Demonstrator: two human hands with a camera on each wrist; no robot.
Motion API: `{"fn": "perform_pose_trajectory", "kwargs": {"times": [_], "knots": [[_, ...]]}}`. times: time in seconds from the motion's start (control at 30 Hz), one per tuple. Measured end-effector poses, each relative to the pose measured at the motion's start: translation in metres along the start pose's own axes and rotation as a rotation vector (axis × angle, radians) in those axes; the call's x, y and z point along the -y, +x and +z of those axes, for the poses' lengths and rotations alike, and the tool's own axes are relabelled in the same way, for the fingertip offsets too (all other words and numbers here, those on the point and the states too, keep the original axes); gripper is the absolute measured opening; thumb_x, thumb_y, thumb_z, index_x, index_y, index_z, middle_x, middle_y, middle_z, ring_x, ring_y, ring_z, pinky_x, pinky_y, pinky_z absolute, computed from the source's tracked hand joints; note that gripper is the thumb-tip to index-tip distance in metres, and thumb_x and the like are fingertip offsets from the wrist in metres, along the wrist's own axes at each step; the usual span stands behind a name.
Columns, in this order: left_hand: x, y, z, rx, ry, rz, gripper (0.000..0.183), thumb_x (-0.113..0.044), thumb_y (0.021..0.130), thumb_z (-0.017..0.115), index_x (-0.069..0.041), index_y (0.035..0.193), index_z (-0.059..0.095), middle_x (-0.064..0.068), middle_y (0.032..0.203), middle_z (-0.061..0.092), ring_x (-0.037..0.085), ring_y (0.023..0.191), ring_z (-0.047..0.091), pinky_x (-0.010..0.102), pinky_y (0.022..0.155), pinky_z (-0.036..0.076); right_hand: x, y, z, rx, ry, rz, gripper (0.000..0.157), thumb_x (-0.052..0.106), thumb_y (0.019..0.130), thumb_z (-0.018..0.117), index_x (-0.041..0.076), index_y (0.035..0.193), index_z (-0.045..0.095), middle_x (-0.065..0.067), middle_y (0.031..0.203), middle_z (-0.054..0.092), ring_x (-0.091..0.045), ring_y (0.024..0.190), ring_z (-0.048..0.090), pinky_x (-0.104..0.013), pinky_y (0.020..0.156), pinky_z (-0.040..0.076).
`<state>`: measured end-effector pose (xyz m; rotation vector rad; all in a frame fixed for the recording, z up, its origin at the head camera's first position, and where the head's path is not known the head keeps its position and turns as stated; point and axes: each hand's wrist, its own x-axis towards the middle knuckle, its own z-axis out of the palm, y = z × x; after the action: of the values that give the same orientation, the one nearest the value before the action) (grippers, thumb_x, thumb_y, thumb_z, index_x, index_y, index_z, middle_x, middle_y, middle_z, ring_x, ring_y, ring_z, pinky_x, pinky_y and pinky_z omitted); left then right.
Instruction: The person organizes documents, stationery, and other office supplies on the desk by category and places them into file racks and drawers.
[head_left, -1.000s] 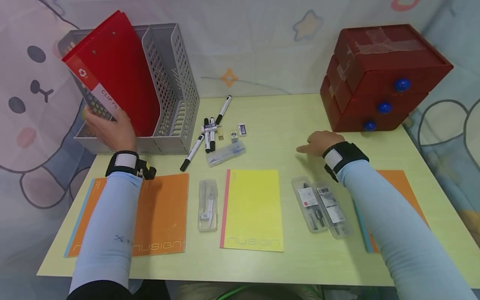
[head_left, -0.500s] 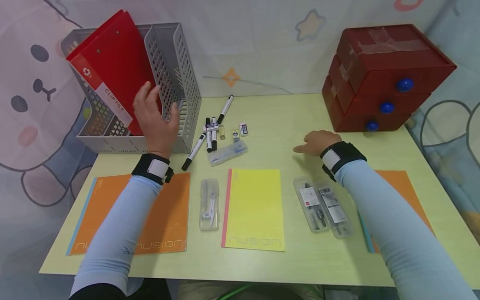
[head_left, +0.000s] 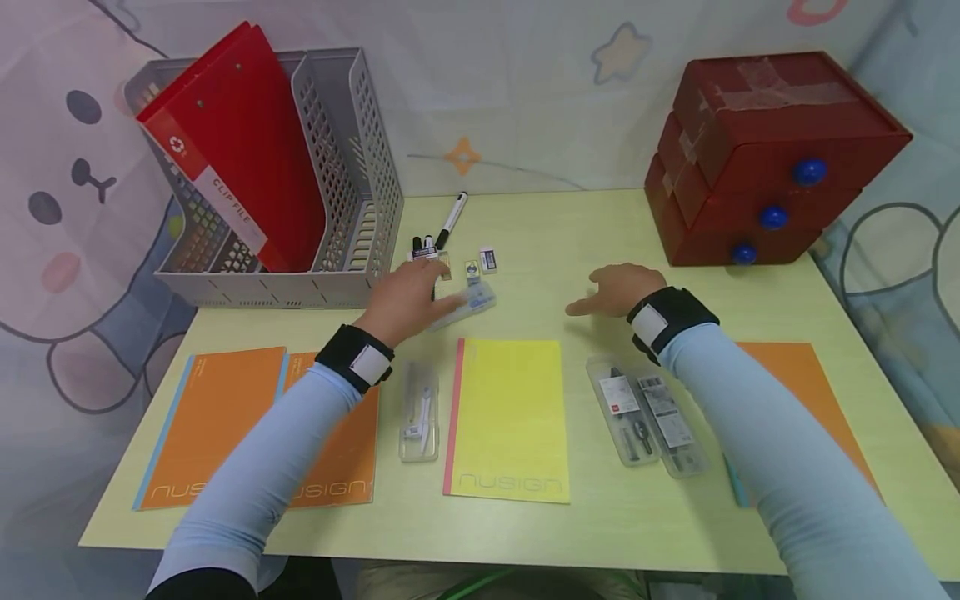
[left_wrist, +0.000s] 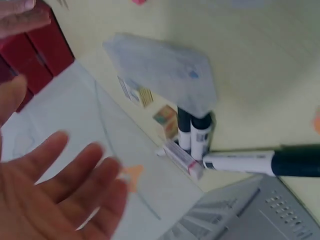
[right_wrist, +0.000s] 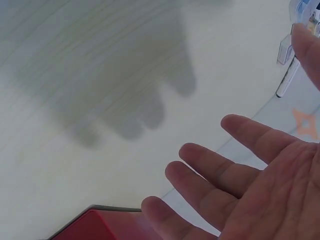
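My left hand (head_left: 408, 302), fingers relaxed and holding nothing, hovers over a cluster of markers by the grey organizer (head_left: 262, 290). It partly hides a clear plastic case (head_left: 480, 298) in the head view. Seen from the left wrist, a black-capped marker (left_wrist: 240, 162) lies beside two more markers (left_wrist: 200, 137) with a small boxed eraser (left_wrist: 182, 159) across them. Another marker (head_left: 452, 221) and two small erasers (head_left: 488, 260) lie farther back. My right hand (head_left: 618, 292), also holding nothing, is above the tabletop in front of the red drawer unit (head_left: 765, 158).
A red clip file (head_left: 247, 158) leans in the organizer. Orange notebooks (head_left: 210, 425) lie at left, a yellow notebook (head_left: 508, 421) in the middle, more orange (head_left: 787, 375) under the right arm. Clear compass cases (head_left: 420, 417) flank the yellow notebook.
My left hand has let go of the red clip file, leaving it in the organizer, and has moved right and down to the markers. My right hand has shifted slightly left.
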<state>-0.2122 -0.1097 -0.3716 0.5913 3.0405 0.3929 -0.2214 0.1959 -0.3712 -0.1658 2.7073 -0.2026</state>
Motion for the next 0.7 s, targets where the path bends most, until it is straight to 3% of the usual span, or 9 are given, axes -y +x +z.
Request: {"fn": "perform_pose_trajectory", "kwargs": {"times": [0.1,0.2,0.47,0.7], "knots": [[-0.007,-0.003,0.010,0.167,0.051,0.002,0.060,-0.057,0.080,0.057,-0.010,0.117,0.057,0.007,0.103,0.059,0.020,0.084,0.054,0.036,0.066,0.045,0.004,0.001,0.002,0.000,0.002,-0.037,0.085,0.061,0.075,0.058,0.002,0.134,0.041,-0.022,0.134,0.041,-0.041,0.121,0.035,-0.058,0.093,0.029],[-0.013,-0.005,0.020,0.275,0.099,0.004,0.061,-0.060,0.077,0.058,-0.009,0.111,0.058,0.005,0.094,0.057,0.019,0.077,0.052,0.034,0.061,0.043,0.009,0.003,0.006,0.004,-0.003,-0.071,0.087,0.061,0.073,0.060,0.002,0.134,0.041,-0.021,0.133,0.042,-0.040,0.121,0.036,-0.059,0.093,0.029],[-0.022,-0.010,0.037,0.331,0.209,0.018,0.053,-0.068,0.069,0.060,-0.015,0.079,0.058,0.001,0.080,0.053,0.019,0.072,0.049,0.035,0.056,0.040,0.024,0.006,0.016,0.027,-0.071,-0.121,0.092,0.065,0.067,0.064,0.004,0.133,0.043,-0.018,0.132,0.045,-0.037,0.120,0.039,-0.056,0.091,0.033],[-0.029,-0.015,0.042,0.385,0.216,0.025,0.057,-0.071,0.063,0.062,-0.016,0.077,0.056,0.001,0.080,0.051,0.018,0.072,0.048,0.034,0.057,0.038,0.035,0.004,0.022,0.027,-0.115,-0.147,0.090,0.064,0.065,0.066,0.007,0.131,0.047,-0.017,0.129,0.048,-0.034,0.117,0.043,-0.054,0.089,0.037]]}}
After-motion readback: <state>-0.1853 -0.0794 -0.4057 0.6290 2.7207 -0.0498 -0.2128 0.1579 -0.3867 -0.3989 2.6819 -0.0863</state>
